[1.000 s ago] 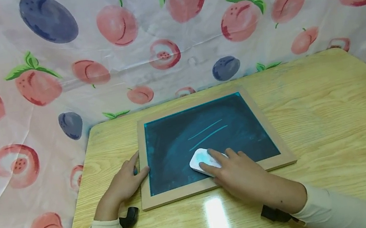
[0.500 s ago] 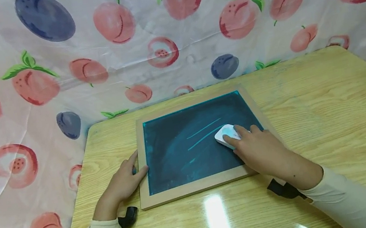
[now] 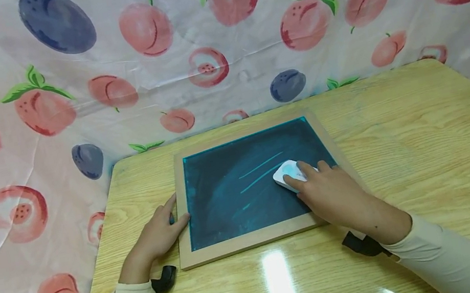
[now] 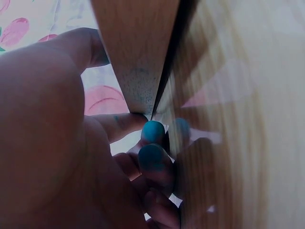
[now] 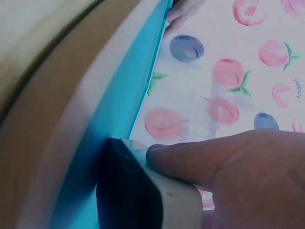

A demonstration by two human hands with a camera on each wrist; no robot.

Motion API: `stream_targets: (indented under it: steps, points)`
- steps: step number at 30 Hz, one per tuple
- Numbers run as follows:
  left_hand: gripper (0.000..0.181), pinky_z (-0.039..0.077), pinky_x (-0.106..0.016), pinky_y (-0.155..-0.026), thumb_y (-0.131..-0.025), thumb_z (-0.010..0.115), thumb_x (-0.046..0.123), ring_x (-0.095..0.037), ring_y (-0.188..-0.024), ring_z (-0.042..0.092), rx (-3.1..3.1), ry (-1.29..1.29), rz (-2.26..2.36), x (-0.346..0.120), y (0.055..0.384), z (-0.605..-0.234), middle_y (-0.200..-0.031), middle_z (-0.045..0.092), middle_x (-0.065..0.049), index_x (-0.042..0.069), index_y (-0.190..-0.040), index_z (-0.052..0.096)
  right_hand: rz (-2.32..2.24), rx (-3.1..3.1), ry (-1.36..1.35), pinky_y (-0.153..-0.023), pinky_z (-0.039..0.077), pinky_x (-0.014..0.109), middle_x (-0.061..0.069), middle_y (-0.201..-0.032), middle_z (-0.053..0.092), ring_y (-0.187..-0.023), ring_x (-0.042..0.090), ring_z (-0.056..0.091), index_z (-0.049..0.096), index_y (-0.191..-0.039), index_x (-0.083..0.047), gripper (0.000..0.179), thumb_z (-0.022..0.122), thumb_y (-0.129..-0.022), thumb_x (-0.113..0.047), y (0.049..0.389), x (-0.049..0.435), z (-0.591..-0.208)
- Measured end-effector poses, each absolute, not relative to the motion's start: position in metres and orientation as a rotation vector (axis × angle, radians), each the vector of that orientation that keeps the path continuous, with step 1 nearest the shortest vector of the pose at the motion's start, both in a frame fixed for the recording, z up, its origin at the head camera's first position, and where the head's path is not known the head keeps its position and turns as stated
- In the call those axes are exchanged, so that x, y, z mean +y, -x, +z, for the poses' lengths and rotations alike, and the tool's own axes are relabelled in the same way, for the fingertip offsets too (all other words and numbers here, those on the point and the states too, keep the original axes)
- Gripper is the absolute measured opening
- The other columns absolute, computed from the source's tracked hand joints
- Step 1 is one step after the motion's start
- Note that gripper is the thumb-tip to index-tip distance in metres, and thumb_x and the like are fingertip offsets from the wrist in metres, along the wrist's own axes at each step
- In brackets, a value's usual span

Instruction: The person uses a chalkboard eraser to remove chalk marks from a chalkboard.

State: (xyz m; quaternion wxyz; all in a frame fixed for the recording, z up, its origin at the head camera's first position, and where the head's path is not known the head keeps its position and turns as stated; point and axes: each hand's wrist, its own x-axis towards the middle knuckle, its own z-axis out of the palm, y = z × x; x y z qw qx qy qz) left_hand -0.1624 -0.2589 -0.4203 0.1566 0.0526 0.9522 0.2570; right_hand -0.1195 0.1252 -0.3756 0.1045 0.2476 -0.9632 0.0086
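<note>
A chalkboard (image 3: 217, 180) with a pale wooden frame lies on the table, bearing a few blue chalk strokes (image 3: 262, 178). My right hand (image 3: 337, 197) grips a white chalkboard eraser (image 3: 285, 172), blue-stained on top, against the board's right half. In the right wrist view the eraser's dark underside (image 5: 126, 191) meets the board. At the left side my left hand (image 3: 158, 234) holds the frame, thumb on its face and index finger at its edge. The left wrist view shows blue-green fingertips (image 4: 152, 160) curled beside the frame (image 4: 138, 57).
The wooden table (image 3: 440, 143) extends right of the board. A fruit-print cloth (image 3: 245, 69) hangs behind and to the left. Black wrist cameras sit under both wrists, the left one (image 3: 164, 280) near the frame's front corner.
My right hand has moved the eraser up and right from the board's lower middle, then slightly back left. A short blue mark shows where it was. The left hand stays in place.
</note>
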Motion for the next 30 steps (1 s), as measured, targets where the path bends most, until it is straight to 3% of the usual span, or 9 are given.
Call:
stream_targets:
  steps: [13, 19, 25, 30]
  points:
    - [0.078, 0.047, -0.046, -0.083, -0.101, 0.048, 0.056, -0.024, -0.089, 0.057, 2.728, -0.148, 0.715, -0.259, 0.163, -0.418, -0.125, 0.051, -0.019, 0.022, -0.163, 0.014, 0.088, -2.842, -1.009, -0.075, 0.057, 0.053, 0.022, -0.138, 0.058, -0.103, 0.043, 0.065, 0.062, -0.138, -0.022, 0.044, 0.069, -0.096, -0.029, 0.101, 0.085, -0.380]
    - [0.078, 0.046, -0.047, -0.084, -0.102, 0.049, 0.055, -0.025, -0.090, 0.057, 2.734, -0.153, 0.705, -0.258, 0.162, -0.419, -0.125, 0.052, -0.019, 0.020, -0.163, 0.015, 0.104, -2.772, -1.116, -0.072, 0.057, 0.047, 0.017, -0.138, 0.060, -0.099, 0.038, 0.066, 0.063, -0.137, -0.028, 0.041, 0.068, -0.096, -0.031, 0.091, 0.066, -0.386]
    - [0.079, 0.046, -0.049, -0.085, -0.101, 0.048, 0.056, -0.026, -0.093, 0.057, 2.735, -0.151, 0.696, -0.259, 0.162, -0.420, -0.127, 0.051, -0.020, 0.020, -0.163, 0.014, 0.162, -2.796, -1.087, -0.075, 0.058, 0.049, 0.015, -0.141, 0.058, -0.102, 0.038, 0.065, 0.062, -0.137, -0.031, 0.044, 0.070, -0.095, -0.030, 0.093, 0.065, -0.390]
    - [0.079, 0.046, -0.043, -0.080, -0.101, 0.048, 0.056, -0.023, -0.085, 0.055, 2.729, -0.160, 0.708, -0.259, 0.163, -0.418, -0.121, 0.052, -0.018, 0.020, -0.163, 0.014, 0.166, -2.856, -0.991, -0.077, 0.057, 0.052, 0.018, -0.143, 0.056, -0.106, 0.041, 0.064, 0.060, -0.140, -0.028, 0.045, 0.069, -0.095, -0.031, 0.099, 0.072, -0.387]
